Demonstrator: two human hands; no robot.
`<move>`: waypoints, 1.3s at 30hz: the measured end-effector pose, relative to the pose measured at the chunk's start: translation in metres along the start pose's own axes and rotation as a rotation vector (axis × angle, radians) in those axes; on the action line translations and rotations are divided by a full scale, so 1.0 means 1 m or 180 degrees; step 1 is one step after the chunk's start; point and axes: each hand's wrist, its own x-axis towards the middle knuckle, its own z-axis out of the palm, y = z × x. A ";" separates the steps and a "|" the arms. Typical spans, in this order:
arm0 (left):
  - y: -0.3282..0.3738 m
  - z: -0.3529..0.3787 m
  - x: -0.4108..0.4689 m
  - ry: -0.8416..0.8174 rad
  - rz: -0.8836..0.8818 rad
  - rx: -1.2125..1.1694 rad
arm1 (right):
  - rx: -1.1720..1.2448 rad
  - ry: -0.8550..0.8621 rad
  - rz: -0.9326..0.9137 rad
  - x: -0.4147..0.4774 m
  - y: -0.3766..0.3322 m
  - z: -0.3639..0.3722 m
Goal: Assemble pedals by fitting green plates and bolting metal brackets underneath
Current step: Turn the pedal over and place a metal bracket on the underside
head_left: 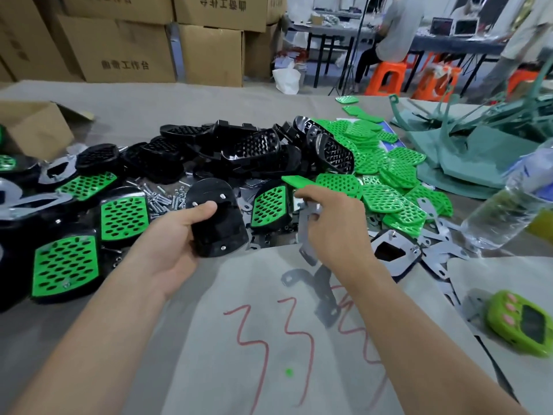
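Over the grey table [209, 369], near its middle, we hold a black pedal [218, 226] in our left hand [176, 235], bottom side up. Our thumb lies on top and our other fingers curl under it, so the grip looks firm. Three little bolt ends [223, 196] poke up out of the pedal's bottom. Our right hand [332, 215] is just beside it. Its fingers pinch the top of a metal bracket [307, 238], which hangs down and does not touch the pedal yet. We think the step now is to put the bracket on the bolts. To do it well, we should turn the bracket flat, line up its holes with the bolt ends, and lower it straight so it does not catch. We should hold the pedal level, so the bolts do not slide back out. We cannot see the side of the pedal that faces down, so we cannot tell if a green plate is in it. After that we will need nuts. Loose nuts and bolts [161, 200] lie in a small heap just behind the pedal. A pile of green plates [386, 175] lies to the right, well apart from our hands.
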 end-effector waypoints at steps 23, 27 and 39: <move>0.001 -0.010 0.000 -0.0415 0.0148 0.0307 | 0.4780 -0.0627 0.2005 -0.001 -0.051 0.007; 0.003 -0.014 0.001 -0.0398 0.0030 0.0358 | 0.4081 -0.0185 0.1625 -0.001 -0.045 0.001; 0.001 -0.011 0.002 0.0123 0.0426 0.0862 | 0.4078 -0.1006 0.0603 -0.010 -0.059 0.009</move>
